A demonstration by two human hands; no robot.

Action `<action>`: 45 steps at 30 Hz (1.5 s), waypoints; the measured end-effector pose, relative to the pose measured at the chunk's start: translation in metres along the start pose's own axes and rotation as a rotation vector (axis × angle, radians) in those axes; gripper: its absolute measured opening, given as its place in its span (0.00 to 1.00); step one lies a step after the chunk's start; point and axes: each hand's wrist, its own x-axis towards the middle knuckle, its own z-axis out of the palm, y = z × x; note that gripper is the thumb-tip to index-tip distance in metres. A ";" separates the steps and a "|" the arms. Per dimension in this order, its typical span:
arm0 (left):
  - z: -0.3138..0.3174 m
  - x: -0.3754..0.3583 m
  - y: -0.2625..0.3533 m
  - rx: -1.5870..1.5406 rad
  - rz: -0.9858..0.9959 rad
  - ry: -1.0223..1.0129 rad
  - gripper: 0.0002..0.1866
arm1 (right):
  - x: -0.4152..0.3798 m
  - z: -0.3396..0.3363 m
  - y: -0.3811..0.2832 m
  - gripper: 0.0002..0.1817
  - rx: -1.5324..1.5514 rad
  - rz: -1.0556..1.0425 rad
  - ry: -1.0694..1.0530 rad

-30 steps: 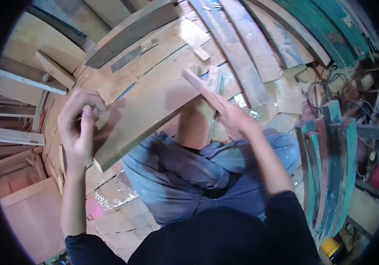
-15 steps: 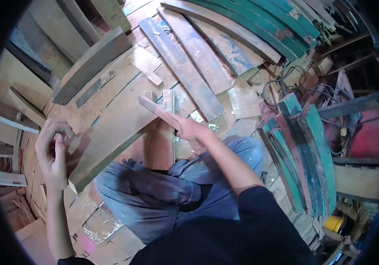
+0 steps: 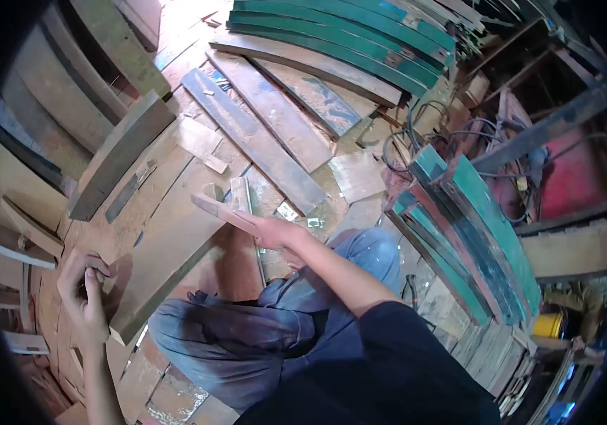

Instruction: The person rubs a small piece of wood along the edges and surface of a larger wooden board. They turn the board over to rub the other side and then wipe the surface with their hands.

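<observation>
My right hand is closed around one end of a flat, pale wooden strip. The strip's far end reaches over the upper end of a thick wooden plank, which lies slanting in front of my crossed legs. Beside the plank's lower left end is my left hand, fingers curled and thumb bent in; whatever it may hold is too small or hidden to make out. Another narrow board lies partly under the plank, near my right wrist.
Loose boards and a stack of green curved timbers lie ahead. More green pieces lean at my right, near cables and a yellow container. Thick curved beams stand at the left.
The view has shifted, so the surroundings appear lower and further left. Both hands keep about the same pose, the wooden strip still in the right one over the plank.
</observation>
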 end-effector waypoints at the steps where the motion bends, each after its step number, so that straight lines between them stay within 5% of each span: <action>1: 0.000 0.001 0.001 0.007 0.011 -0.017 0.16 | 0.002 0.001 0.003 0.46 -0.005 -0.030 -0.001; 6: -0.005 -0.028 -0.020 -0.004 -0.007 -0.038 0.18 | -0.079 0.016 0.045 0.48 0.065 -0.327 0.166; 12: -0.005 -0.026 -0.010 0.014 -0.039 -0.014 0.17 | 0.003 -0.002 0.012 0.54 -0.052 -0.061 -0.034; 15: -0.003 -0.018 -0.007 0.004 -0.042 -0.019 0.14 | 0.051 0.022 0.032 0.52 -0.032 -0.180 0.098; 19: -0.005 -0.033 -0.013 0.051 -0.029 -0.018 0.14 | -0.030 0.005 0.018 0.47 -0.019 -0.121 0.059; 21: -0.006 -0.041 -0.016 0.049 -0.049 -0.006 0.13 | -0.066 0.008 0.041 0.50 0.070 -0.276 0.142; 25: -0.007 -0.034 -0.010 0.039 -0.063 -0.020 0.12 | -0.040 -0.002 0.001 0.44 0.067 -0.004 -0.011; 29: -0.005 -0.025 -0.004 0.021 -0.060 -0.028 0.11 | 0.033 0.005 -0.002 0.45 -0.069 -0.009 -0.024; 33: -0.008 -0.042 -0.017 0.051 -0.054 -0.052 0.10 | -0.023 -0.003 0.011 0.53 -0.033 -0.040 -0.004; 37: -0.007 -0.060 -0.026 0.073 -0.037 -0.033 0.10 | -0.056 -0.002 0.031 0.54 -0.042 -0.288 0.126; 45: -0.008 -0.054 -0.024 0.127 -0.031 -0.076 0.12 | 0.022 0.004 0.002 0.54 -0.068 -0.001 0.015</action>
